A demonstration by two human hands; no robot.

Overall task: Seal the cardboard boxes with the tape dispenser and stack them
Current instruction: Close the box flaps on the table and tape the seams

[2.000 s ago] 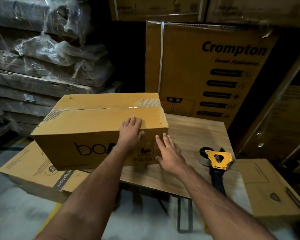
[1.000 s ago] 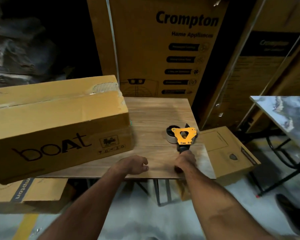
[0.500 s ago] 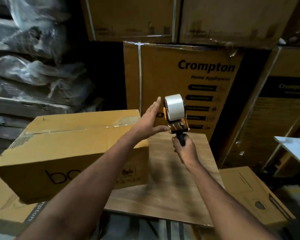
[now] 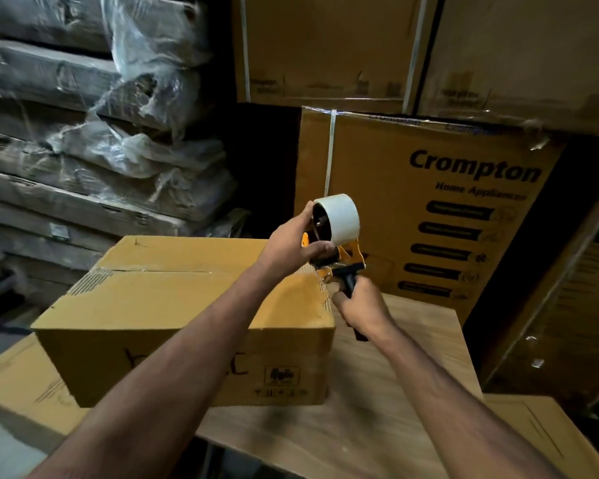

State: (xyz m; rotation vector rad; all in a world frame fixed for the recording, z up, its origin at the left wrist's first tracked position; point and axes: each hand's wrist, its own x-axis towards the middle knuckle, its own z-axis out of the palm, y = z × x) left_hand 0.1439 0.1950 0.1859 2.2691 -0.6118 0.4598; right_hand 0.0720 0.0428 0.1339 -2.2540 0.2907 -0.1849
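Note:
A brown cardboard box (image 4: 159, 305) with black lettering lies on the wooden table (image 4: 377, 420), its top flaps closed along a centre seam. Above its right end I hold the tape dispenser (image 4: 339, 229), a yellow frame with a white tape roll and a black handle. My right hand (image 4: 360, 305) grips the handle from below. My left hand (image 4: 291, 242) grips the dispenser's head, with fingers on the roll's side and the thumb by the tape's end.
Tall Crompton cartons (image 4: 429, 209) stand close behind the table, with more stacked above. Plastic-wrapped flat packs (image 4: 83, 140) are piled at the left. A flat carton (image 4: 18, 395) lies low at the left and another (image 4: 550, 433) at the lower right.
My right hand took the dispenser off the table and raised it over the box. My left hand, open beside the roll half a second ago, now grips the dispenser's head.

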